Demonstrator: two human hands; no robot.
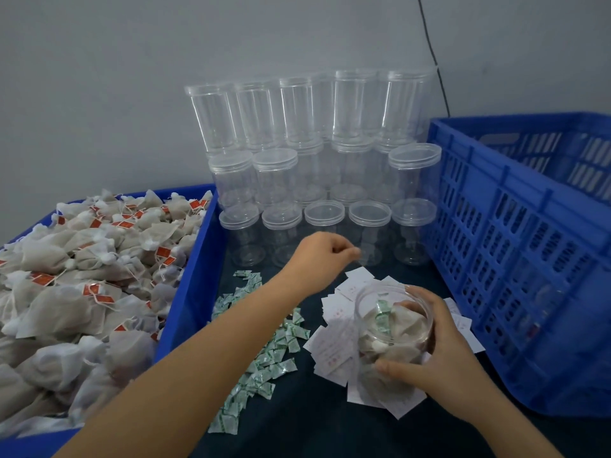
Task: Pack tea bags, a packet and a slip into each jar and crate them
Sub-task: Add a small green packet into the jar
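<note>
My right hand (439,355) grips an open clear jar (373,292) standing on the pile of white slips (332,350). Inside the jar lie tea bags and one green-and-white packet (383,317). My left hand (325,256) hovers over the far end of the slips, just in front of the lidded empty jars (370,216). Its fingers are curled, thumb against forefinger, and I see nothing between them. Loose green-and-white packets (271,352) are scattered on the dark table left of the slips. A heap of tea bags (82,276) with red tags fills the blue bin (186,292) at left.
Clear lidded jars are stacked three high against the grey wall (314,127). A tall blue slatted crate (515,259) stands at right, close beside my right hand. A black cable (433,57) runs down the wall behind it.
</note>
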